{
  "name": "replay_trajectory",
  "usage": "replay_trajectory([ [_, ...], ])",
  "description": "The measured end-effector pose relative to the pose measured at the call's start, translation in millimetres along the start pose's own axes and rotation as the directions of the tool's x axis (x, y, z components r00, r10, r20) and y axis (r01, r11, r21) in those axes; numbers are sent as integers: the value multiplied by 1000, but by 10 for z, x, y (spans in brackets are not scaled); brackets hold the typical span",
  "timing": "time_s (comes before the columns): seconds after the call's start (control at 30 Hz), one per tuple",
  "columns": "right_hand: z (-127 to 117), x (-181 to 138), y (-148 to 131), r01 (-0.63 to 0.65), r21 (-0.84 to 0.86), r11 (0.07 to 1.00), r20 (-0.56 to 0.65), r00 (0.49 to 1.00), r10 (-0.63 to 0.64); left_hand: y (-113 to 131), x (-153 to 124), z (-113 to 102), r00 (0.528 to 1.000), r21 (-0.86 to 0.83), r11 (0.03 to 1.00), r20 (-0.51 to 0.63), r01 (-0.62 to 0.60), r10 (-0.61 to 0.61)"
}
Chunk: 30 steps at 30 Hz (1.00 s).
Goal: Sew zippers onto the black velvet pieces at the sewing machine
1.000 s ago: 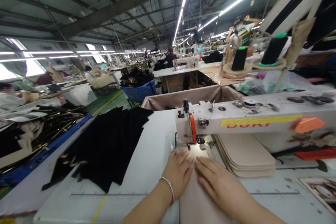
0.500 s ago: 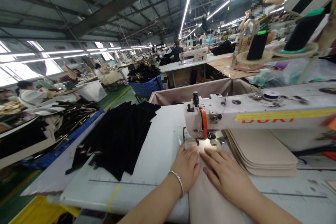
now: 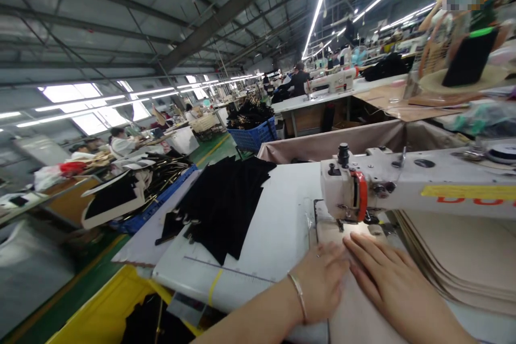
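A white sewing machine (image 3: 403,180) stands on a pale work table (image 3: 278,226). Under its needle lies a beige fabric piece (image 3: 355,312). My left hand (image 3: 322,279), with a silver bracelet on the wrist, rests on the fabric's left side with fingers curled down onto it. My right hand (image 3: 387,274) lies flat on the fabric just right of it, fingers stretched toward the needle. Both hands sit side by side, almost touching.
A stack of beige pieces (image 3: 463,247) lies under the machine arm at right. Black fabric pieces (image 3: 226,204) are piled on the table at left. A yellow bin (image 3: 105,312) sits below the table edge, blue crates (image 3: 153,199) beyond. Other workers sit at far tables.
My head has turned left, so the machine and hands now sit further right in view. Both hands stay on the beige fabric near the needle.
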State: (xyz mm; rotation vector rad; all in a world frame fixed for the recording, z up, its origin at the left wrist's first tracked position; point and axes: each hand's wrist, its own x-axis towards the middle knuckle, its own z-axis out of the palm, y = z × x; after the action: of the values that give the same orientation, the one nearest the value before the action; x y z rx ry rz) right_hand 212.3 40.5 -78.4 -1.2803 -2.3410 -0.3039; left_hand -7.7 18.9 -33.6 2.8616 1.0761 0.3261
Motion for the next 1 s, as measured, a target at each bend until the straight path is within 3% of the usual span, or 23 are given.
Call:
replay_trajectory([
  [0.07,17,-1,8,7,1,1000,2,1000,-7,41,-260,46,984,62,983,36,-175,173],
  [0.13,11,6,7,7,2,1000,5,1000,-7,64,-491,179,964,165,951,-2,-261,265],
  [0.23,-3,15,0,-3,4,1000,11,1000,3,77,-670,428,952,272,935,-142,-227,272],
  [0.33,12,2,3,5,3,1000,8,1000,-5,94,-666,502,944,279,932,-169,-229,283],
  [0.4,30,-10,6,12,0,1000,5,1000,-12,72,-635,364,945,255,927,-108,-274,309],
  [0.47,41,-16,8,10,2,1000,-7,1000,-10,-44,-639,77,961,212,940,-10,-267,275],
  [0.5,43,-15,9,7,4,1000,-17,1000,-7,-153,-665,-105,978,205,956,38,-208,205],
  [0.53,44,-13,9,4,7,1000,-27,1000,-3,-299,-710,-299,998,229,972,37,-57,50],
  [0.57,43,-9,10,1,9,1000,-35,999,-1,-478,-774,-496,989,289,946,-28,147,-145],
  [0.6,44,-7,12,0,9,1000,-39,999,0,-680,-853,-685,929,362,856,-133,369,-344],
  [0.67,49,-6,18,-3,8,1000,-33,999,3,-1104,-1035,-1023,689,449,537,-314,714,-653],
  [0.7,54,-8,22,-6,7,1000,-28,1000,6,-1295,-1123,-1168,581,472,404,-331,784,-743],
  [0.77,62,-15,27,-11,10,1000,-20,1000,11,-1568,-1253,-1420,539,478,363,-305,800,-785],
  [0.83,61,-17,27,-15,21,1000,-13,1000,15,-1641,-1285,-1618,556,481,388,-278,786,-783],
  [0.9,44,-4,20,-22,35,999,-2,1000,22,-1507,-1208,-1724,596,481,419,-308,770,-742],
  [0.93,29,9,14,-29,40,999,6,1000,29,-1376,-1137,-1722,634,471,459,-333,753,-698],
  [1.0,-10,46,1,-41,50,998,30,999,40,-1038,-966,-1586,750,411,627,-374,662,-546],
])
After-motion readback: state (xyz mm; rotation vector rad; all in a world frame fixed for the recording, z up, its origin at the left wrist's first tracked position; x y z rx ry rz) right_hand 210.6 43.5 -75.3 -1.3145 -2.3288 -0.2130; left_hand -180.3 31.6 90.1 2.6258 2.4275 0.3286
